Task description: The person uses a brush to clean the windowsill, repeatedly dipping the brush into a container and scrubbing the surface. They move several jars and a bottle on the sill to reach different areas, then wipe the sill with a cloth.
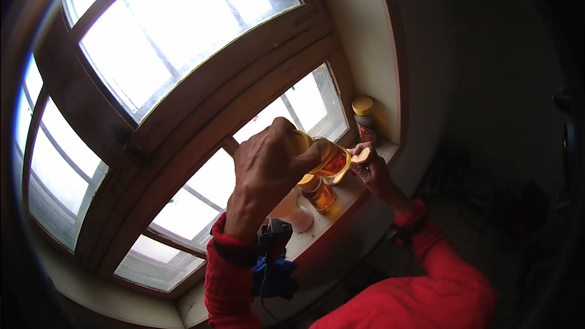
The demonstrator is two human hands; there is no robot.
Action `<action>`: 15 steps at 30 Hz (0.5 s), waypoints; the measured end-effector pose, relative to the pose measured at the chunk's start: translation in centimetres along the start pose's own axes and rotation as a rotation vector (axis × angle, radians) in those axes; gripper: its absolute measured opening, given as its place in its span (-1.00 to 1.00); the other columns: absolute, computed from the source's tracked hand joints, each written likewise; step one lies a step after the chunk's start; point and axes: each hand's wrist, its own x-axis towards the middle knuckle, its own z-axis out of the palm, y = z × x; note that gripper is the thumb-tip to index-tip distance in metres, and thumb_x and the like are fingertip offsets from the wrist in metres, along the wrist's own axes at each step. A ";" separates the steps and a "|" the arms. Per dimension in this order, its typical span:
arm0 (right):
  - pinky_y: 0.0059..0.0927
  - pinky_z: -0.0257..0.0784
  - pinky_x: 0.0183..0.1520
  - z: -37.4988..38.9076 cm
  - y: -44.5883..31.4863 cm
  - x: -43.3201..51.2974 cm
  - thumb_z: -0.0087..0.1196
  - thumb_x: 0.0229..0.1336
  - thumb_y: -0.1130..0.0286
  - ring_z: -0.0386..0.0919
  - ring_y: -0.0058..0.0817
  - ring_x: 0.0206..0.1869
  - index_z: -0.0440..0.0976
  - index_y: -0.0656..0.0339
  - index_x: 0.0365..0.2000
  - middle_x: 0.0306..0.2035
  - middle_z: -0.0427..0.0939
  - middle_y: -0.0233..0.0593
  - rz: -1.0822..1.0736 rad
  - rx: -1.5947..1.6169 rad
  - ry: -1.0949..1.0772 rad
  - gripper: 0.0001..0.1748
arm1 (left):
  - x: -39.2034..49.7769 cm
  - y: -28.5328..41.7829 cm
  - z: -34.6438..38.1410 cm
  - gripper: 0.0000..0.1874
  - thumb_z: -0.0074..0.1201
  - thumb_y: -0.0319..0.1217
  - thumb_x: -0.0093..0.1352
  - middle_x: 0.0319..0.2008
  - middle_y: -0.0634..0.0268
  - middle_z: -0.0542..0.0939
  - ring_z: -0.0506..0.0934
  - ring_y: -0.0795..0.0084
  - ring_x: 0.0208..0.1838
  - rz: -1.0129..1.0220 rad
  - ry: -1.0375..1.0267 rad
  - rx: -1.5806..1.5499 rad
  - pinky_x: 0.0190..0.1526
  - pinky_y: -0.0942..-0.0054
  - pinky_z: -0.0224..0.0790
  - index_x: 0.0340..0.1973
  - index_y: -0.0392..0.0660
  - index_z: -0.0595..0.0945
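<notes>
My left hand point(274, 160) grips a clear jar point(335, 163) by its yellow-lidded end. The jar lies tilted in the air above the windowsill, and reddish contents show at its far end. Close to that end, my right hand point(371, 169) is closed on a small pale, light-brown object point(361, 156) whose kind I cannot tell. Below the held jar, a second yellow-lidded jar point(321, 196) with orange-red contents stands on the sill.
Another yellow-lidded jar point(365, 121) stands in the sill's far corner. A whitish container point(299, 218) is beside the nearer jar on the windowsill point(315, 237). The wooden window frame point(205, 100) rises at the left. A blue cloth-like item point(276, 276) lies below my left wrist.
</notes>
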 end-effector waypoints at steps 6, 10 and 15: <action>-0.40 0.48 -0.13 -3.3 -4.0 0.8 0.16 0.26 0.47 0.58 -0.47 -0.22 0.35 0.25 -0.22 -0.22 0.50 -0.23 -0.018 -0.209 -0.152 -0.81 | -0.4 -0.7 0.6 -0.54 0.30 -0.13 0.28 -0.43 0.06 0.67 0.68 0.32 -0.41 0.014 0.038 -0.112 -0.34 0.39 0.57 -0.23 -0.31 0.58; -0.35 0.43 -0.24 -7.2 -7.5 0.8 0.16 0.23 0.44 0.55 -0.41 -0.31 0.34 0.22 -0.22 -0.38 0.48 -0.21 0.152 -0.430 -0.115 -0.79 | 0.0 -0.5 0.9 -0.53 0.30 -0.10 0.28 -0.42 0.06 0.67 0.68 0.30 -0.39 -0.001 0.034 -0.101 -0.30 0.38 0.57 -0.22 -0.31 0.59; -0.35 0.50 -0.19 -7.3 -9.5 -0.7 0.19 0.23 0.47 0.60 -0.36 -0.28 0.34 0.24 -0.18 -0.38 0.53 -0.24 0.082 -0.292 0.089 -0.76 | 0.8 0.2 0.7 -0.52 0.30 -0.09 0.27 -0.42 0.05 0.68 0.69 0.29 -0.37 -0.008 0.030 -0.052 -0.28 0.37 0.57 -0.22 -0.31 0.59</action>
